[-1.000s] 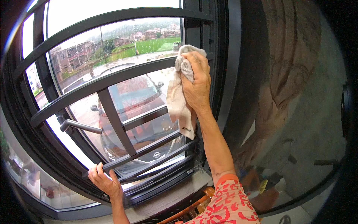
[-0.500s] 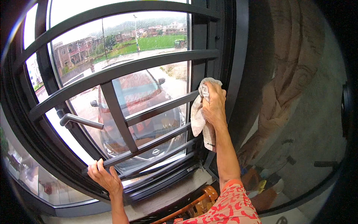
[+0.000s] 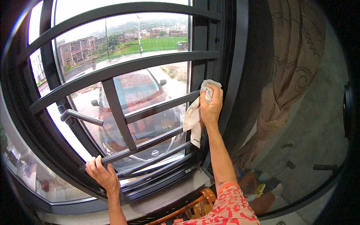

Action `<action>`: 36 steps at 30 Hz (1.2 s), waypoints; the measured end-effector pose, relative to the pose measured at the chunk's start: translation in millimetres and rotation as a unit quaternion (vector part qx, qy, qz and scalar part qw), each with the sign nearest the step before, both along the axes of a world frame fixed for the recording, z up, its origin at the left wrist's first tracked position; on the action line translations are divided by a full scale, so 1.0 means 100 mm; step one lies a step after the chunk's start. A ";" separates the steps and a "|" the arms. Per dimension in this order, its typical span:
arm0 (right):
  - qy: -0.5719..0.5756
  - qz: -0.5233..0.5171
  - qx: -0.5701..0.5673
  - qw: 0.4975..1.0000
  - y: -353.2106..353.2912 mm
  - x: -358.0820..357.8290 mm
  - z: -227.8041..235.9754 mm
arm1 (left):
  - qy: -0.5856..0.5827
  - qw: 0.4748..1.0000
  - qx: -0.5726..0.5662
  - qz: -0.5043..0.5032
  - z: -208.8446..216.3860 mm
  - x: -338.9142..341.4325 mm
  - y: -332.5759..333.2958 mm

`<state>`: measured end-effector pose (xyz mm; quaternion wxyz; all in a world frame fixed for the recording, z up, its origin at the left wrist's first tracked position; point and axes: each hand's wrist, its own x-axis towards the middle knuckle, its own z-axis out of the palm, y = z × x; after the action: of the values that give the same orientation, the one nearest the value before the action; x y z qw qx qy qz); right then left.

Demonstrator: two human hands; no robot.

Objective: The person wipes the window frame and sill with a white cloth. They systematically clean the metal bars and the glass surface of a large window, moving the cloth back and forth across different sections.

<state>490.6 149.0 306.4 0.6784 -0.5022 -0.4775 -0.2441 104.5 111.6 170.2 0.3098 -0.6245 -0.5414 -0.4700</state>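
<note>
A dark metal window grille point(image 3: 139, 70) of several bars stands before me. My right hand point(image 3: 212, 108) is closed round a whitish cloth point(image 3: 193, 119), pressed to the grille's right side where a middle bar meets the upright frame. The cloth bunches above my fingers, and its loose end hangs down on the left. At the lower left, my left hand point(image 3: 103, 175) is closed over the end of a low grille bar point(image 3: 144, 144), fingers on top and thumb to the right. A grey window handle point(image 3: 80, 117) sticks out above that hand.
Behind the rain-specked glass stands a reddish car point(image 3: 140, 97). A window sill point(image 3: 165, 189) runs beneath the grille, with a wooden chair point(image 3: 206, 197) close in front of it. On the right, a brown knotted curtain point(image 3: 279, 108) appears in or behind dark glass.
My right hand has shifted slightly left and down with the cloth, whose hanging end has swung left. My left hand stays at the same bar end.
</note>
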 end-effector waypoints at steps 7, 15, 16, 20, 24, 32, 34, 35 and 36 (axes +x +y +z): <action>-0.090 -0.016 -0.015 0.996 -0.06 0.07 -0.10 | 0.005 1.000 0.008 -0.011 0.03 0.00 -0.04; -0.200 0.070 -0.107 0.971 -0.31 -0.33 -0.01 | 0.015 1.000 0.004 0.012 0.00 0.00 -0.02; -0.206 0.082 -0.107 0.969 -0.32 -0.42 -0.02 | 0.014 1.000 0.004 0.018 0.00 0.01 -0.02; -0.229 0.088 -0.097 0.965 -0.32 -0.45 0.00 | 0.019 0.999 0.008 0.027 0.00 0.01 -0.01; -0.201 0.039 -0.111 0.973 -0.29 -0.25 0.03 | 0.017 1.000 -0.006 0.025 0.01 0.01 -0.03; -0.100 -0.010 -0.119 0.988 -0.19 0.04 0.01 | 0.023 0.999 -0.009 0.023 -0.01 0.01 -0.01; -0.113 -0.018 -0.106 0.988 -0.18 -0.07 -0.02 | 0.020 1.000 -0.010 0.018 -0.01 0.00 0.00; -0.135 -0.025 -0.099 0.986 -0.18 -0.13 -0.05 | 0.021 1.000 -0.008 0.019 -0.02 0.01 -0.01; -0.140 -0.019 -0.109 0.984 -0.20 -0.25 -0.04 | 0.023 0.999 -0.004 0.022 -0.02 0.01 -0.01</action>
<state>465.9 128.7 302.9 0.5415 -0.5429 -0.5818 -0.2712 105.1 110.7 168.3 0.3301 -0.6246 -0.5496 -0.4459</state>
